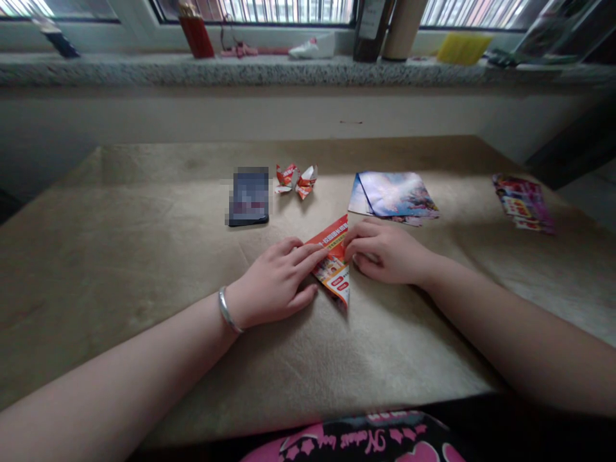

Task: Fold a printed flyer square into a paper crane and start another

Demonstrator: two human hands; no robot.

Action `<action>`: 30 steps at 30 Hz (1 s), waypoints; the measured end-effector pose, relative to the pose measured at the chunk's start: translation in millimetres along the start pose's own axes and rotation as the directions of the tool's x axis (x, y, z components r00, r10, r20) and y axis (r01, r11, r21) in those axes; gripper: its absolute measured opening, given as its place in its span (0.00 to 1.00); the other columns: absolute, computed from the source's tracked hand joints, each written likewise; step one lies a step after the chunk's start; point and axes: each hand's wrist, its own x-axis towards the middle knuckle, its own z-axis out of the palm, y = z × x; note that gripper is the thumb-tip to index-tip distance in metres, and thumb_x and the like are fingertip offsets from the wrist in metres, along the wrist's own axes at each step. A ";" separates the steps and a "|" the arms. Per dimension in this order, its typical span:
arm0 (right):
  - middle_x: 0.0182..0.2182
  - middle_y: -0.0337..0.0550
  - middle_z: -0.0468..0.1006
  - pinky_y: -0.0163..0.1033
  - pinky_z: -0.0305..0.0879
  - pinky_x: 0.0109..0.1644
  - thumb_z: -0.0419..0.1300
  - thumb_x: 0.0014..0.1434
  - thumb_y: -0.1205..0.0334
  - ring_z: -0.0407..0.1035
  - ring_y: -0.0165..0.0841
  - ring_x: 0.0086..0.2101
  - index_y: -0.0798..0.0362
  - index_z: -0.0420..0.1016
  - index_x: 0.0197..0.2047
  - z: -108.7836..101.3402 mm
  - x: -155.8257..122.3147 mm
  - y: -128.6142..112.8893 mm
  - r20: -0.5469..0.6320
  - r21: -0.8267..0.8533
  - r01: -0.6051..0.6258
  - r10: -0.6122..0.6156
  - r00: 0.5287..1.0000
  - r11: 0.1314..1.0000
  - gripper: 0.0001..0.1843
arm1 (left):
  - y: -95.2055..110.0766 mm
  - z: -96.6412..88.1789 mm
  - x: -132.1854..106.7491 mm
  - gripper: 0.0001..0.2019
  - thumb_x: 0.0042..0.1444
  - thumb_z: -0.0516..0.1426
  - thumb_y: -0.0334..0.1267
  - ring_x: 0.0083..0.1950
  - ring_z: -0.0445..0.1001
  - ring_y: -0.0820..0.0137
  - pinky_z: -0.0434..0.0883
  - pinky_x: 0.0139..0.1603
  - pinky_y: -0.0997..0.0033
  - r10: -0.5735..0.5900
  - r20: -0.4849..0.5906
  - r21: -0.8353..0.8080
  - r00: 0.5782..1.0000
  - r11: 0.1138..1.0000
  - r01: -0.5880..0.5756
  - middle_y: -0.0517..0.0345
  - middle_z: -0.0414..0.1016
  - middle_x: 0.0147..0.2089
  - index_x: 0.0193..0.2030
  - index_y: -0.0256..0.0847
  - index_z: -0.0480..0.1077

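Observation:
A red and orange printed sheet of paper (334, 264), folded into a triangle, lies on the table in front of me. My left hand (276, 282), with a silver bangle on its wrist, rests palm down, its outstretched fingers pressing on the paper's left side. At the paper's right edge, the curled fingers of my right hand (385, 250) close together on the fold. Just beyond is a folded red and white paper piece (296, 181) with pointed petals.
A dark phone-like object (249, 196), partly pixelated, lies at the back left. Several colourful printed sheets (399, 194) lie behind my right hand, with more cards (523, 202) at far right. Bottles and small items stand on the stone windowsill (269, 72).

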 end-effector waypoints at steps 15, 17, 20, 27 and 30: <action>0.45 0.50 0.76 0.46 0.63 0.50 0.56 0.58 0.59 0.68 0.41 0.46 0.54 0.74 0.41 10.7 4.5 -5.3 -0.050 -0.165 -0.210 0.204 0.978 0.964 0.11 | -3.2 -1.3 1.6 0.17 0.62 0.50 0.41 0.63 0.61 0.62 0.50 0.69 0.51 0.145 -0.145 -0.034 0.979 0.988 -0.152 0.55 0.67 0.59 0.56 0.44 0.66; 0.42 0.49 0.77 0.44 0.64 0.47 0.55 0.60 0.58 0.68 0.40 0.43 0.54 0.75 0.40 12.1 5.9 -7.9 -0.067 -0.191 -0.226 0.218 0.974 0.955 0.11 | -2.3 -1.1 2.8 0.13 0.63 0.50 0.39 0.59 0.66 0.66 0.52 0.69 0.54 0.171 -0.182 0.012 0.968 0.985 -0.172 0.59 0.72 0.54 0.52 0.45 0.69; 0.40 0.48 0.78 0.42 0.63 0.44 0.55 0.61 0.59 0.68 0.38 0.39 0.53 0.77 0.39 13.6 7.0 -10.2 -0.094 -0.189 -0.214 0.199 0.975 0.958 0.11 | -3.4 1.4 4.4 0.10 0.63 0.51 0.35 0.54 0.70 0.68 0.54 0.68 0.54 0.161 -0.227 0.090 0.960 0.985 -0.144 0.63 0.77 0.47 0.46 0.45 0.72; 0.39 0.46 0.78 0.41 0.64 0.44 0.54 0.61 0.62 0.68 0.37 0.40 0.52 0.78 0.38 14.8 7.7 -11.0 -0.084 -0.143 -0.097 0.086 0.993 0.985 0.11 | -12.7 6.1 7.0 0.10 0.63 0.51 0.33 0.50 0.72 0.67 0.58 0.65 0.51 0.160 -0.275 0.215 0.948 0.971 -0.102 0.63 0.78 0.43 0.45 0.45 0.73; 0.40 0.46 0.77 0.41 0.64 0.45 0.53 0.61 0.63 0.68 0.37 0.40 0.52 0.78 0.40 15.7 7.6 -10.9 -0.069 -0.125 -0.080 0.072 0.995 0.989 0.11 | -13.4 5.6 7.6 0.10 0.63 0.52 0.33 0.48 0.72 0.67 0.60 0.64 0.51 0.181 -0.270 0.233 0.946 0.965 -0.118 0.62 0.78 0.42 0.44 0.44 0.73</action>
